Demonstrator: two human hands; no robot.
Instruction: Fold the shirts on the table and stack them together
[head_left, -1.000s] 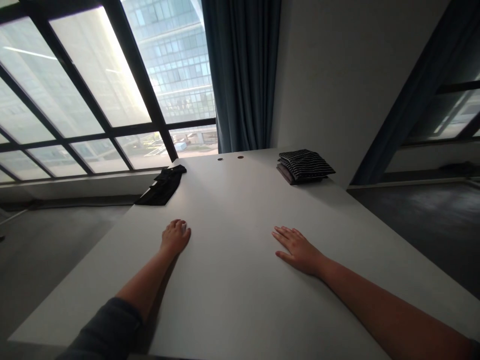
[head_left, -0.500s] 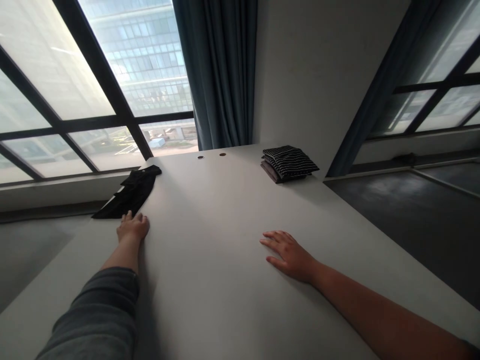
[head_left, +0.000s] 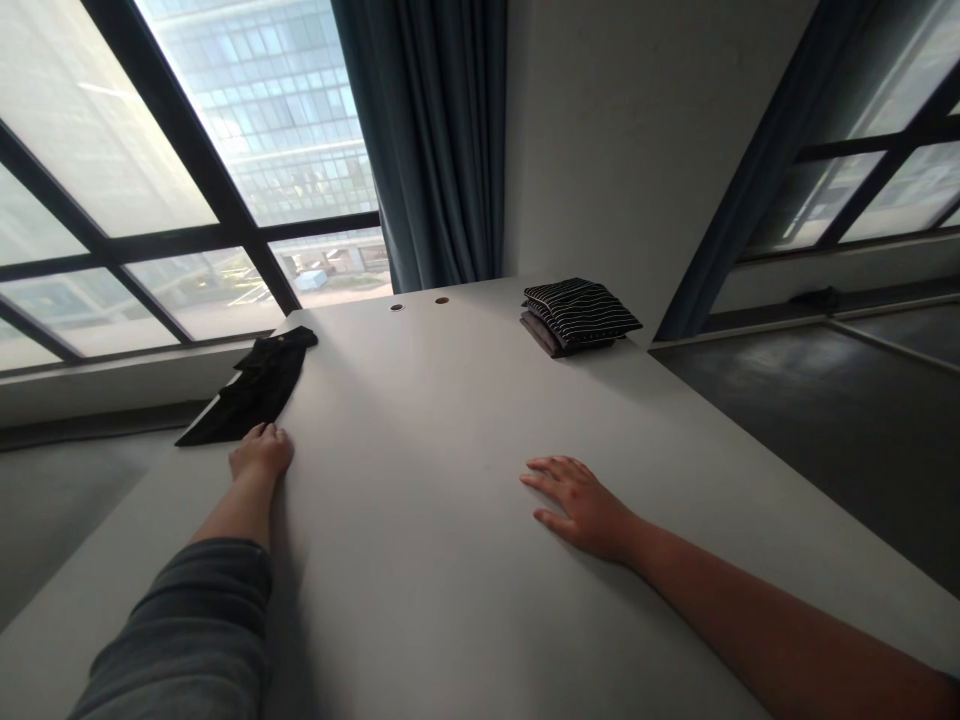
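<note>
A black garment [head_left: 259, 385] lies crumpled along the left edge of the white table [head_left: 405, 480]. At its near corner, my left hand [head_left: 262, 450] has its fingers curled in and pressed together on the dark cloth; the fingertips are partly hidden. My right hand [head_left: 581, 508] rests palm down on the tabletop, fingers stretched out and a little apart, holding nothing. Beyond it, toward the far right corner, sits a folded stack of clothes: a black piece with white stripes [head_left: 581, 312] on top of a grey-brown one [head_left: 538, 338].
Two round cable holes, one on the left [head_left: 397, 308] and one on the right [head_left: 442, 300], are set in the far end of the table. Behind stand a blue curtain [head_left: 442, 150], a grey wall [head_left: 600, 150] and tall windows. Dark floor [head_left: 795, 390] lies to the right.
The fingers of my left hand have curled closed at the garment's near corner. My right hand keeps its place on the table. The view has shifted slightly.
</note>
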